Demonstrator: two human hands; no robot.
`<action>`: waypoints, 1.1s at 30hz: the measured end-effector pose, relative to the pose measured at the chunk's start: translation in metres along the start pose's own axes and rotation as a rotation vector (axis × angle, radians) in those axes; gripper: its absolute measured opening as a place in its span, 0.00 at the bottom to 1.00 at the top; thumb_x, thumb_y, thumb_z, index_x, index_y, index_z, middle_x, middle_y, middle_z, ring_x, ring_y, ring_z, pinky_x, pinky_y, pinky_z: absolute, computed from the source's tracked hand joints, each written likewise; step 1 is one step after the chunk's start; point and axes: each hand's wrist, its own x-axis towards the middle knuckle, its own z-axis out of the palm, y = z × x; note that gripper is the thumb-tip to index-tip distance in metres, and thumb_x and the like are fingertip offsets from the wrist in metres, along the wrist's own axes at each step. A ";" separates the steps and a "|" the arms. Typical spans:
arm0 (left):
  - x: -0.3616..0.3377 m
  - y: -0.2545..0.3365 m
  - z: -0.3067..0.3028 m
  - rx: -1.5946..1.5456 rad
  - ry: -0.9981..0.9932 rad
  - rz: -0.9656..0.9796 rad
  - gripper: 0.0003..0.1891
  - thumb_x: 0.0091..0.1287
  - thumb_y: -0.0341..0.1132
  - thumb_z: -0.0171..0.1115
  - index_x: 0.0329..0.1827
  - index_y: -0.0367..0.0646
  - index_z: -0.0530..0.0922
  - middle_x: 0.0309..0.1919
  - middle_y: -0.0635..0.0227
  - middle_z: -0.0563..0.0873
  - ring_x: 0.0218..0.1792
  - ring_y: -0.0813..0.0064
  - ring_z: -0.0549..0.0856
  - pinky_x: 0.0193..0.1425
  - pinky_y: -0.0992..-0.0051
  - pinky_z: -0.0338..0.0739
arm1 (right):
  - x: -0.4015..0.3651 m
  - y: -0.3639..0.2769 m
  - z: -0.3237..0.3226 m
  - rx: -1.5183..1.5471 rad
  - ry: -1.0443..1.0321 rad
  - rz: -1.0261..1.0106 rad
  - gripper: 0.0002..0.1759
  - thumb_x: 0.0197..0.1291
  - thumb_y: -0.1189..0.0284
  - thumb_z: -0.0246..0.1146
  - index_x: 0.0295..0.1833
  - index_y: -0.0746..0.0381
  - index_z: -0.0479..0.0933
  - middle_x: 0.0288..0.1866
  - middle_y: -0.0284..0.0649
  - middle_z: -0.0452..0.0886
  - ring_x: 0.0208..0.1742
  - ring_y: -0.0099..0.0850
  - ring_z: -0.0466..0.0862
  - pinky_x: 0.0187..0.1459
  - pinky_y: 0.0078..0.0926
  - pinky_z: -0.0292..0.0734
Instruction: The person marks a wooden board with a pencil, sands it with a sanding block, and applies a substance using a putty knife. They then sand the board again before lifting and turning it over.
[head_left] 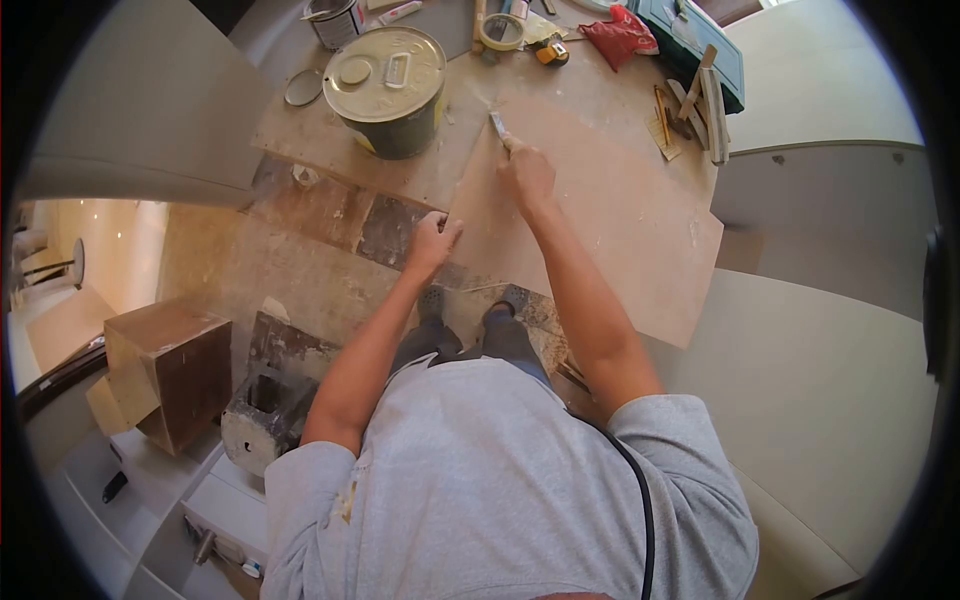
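Head: board (630, 220) under right hand (528, 178) (left hand (434, 243) alongside).

Not a word, not a number I can read from here! Over near the left edge of the bench (300, 132), the lid (376, 97) of the big bucket (400, 138) carries raised marks, too faint to make out. Just beyond it, a smaller can (342, 28) shows a pale label, its print a blur. Next along, a white tube (400, 13) with red on it, and that's too small to tell. Across towards the bench's far right, the red bag (616, 40) flashes pale patches, far too creased to read!
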 end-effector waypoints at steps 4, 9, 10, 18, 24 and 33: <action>0.000 0.006 -0.001 0.164 0.016 0.021 0.21 0.71 0.48 0.65 0.52 0.36 0.83 0.41 0.51 0.90 0.44 0.54 0.89 0.50 0.60 0.80 | 0.008 -0.003 0.008 0.021 -0.013 0.045 0.20 0.72 0.59 0.57 0.62 0.49 0.85 0.45 0.56 0.88 0.47 0.55 0.89 0.50 0.52 0.83; 0.002 0.002 0.001 0.216 0.021 0.026 0.20 0.71 0.49 0.63 0.51 0.38 0.83 0.43 0.48 0.89 0.46 0.47 0.88 0.52 0.55 0.79 | -0.004 0.000 0.019 -0.008 0.065 0.070 0.20 0.73 0.58 0.56 0.62 0.48 0.85 0.43 0.57 0.88 0.45 0.55 0.89 0.49 0.53 0.83; 0.001 0.000 0.002 0.190 0.030 0.038 0.20 0.71 0.48 0.63 0.51 0.38 0.83 0.43 0.47 0.89 0.47 0.47 0.88 0.52 0.55 0.79 | 0.001 0.000 0.017 -0.008 0.068 0.065 0.20 0.73 0.58 0.56 0.62 0.48 0.85 0.43 0.57 0.88 0.45 0.55 0.89 0.49 0.53 0.83; -0.002 0.007 -0.001 0.160 0.015 0.052 0.21 0.70 0.48 0.64 0.49 0.36 0.82 0.42 0.47 0.89 0.46 0.47 0.88 0.51 0.56 0.80 | 0.003 0.003 0.008 0.025 0.047 0.039 0.20 0.73 0.58 0.54 0.62 0.50 0.85 0.46 0.57 0.88 0.48 0.56 0.89 0.53 0.54 0.82; 0.000 0.001 0.000 0.126 0.026 0.048 0.20 0.70 0.46 0.65 0.49 0.35 0.83 0.40 0.49 0.90 0.43 0.51 0.89 0.50 0.58 0.80 | 0.017 0.012 0.003 -0.019 0.035 0.024 0.19 0.73 0.58 0.55 0.57 0.55 0.85 0.44 0.55 0.89 0.45 0.55 0.89 0.49 0.54 0.84; 0.003 0.008 0.000 0.129 0.046 0.052 0.20 0.69 0.46 0.67 0.48 0.34 0.83 0.38 0.52 0.90 0.41 0.56 0.89 0.48 0.60 0.80 | 0.011 0.009 -0.002 -0.018 -0.029 0.040 0.20 0.74 0.59 0.53 0.61 0.52 0.85 0.47 0.55 0.88 0.49 0.55 0.88 0.53 0.54 0.81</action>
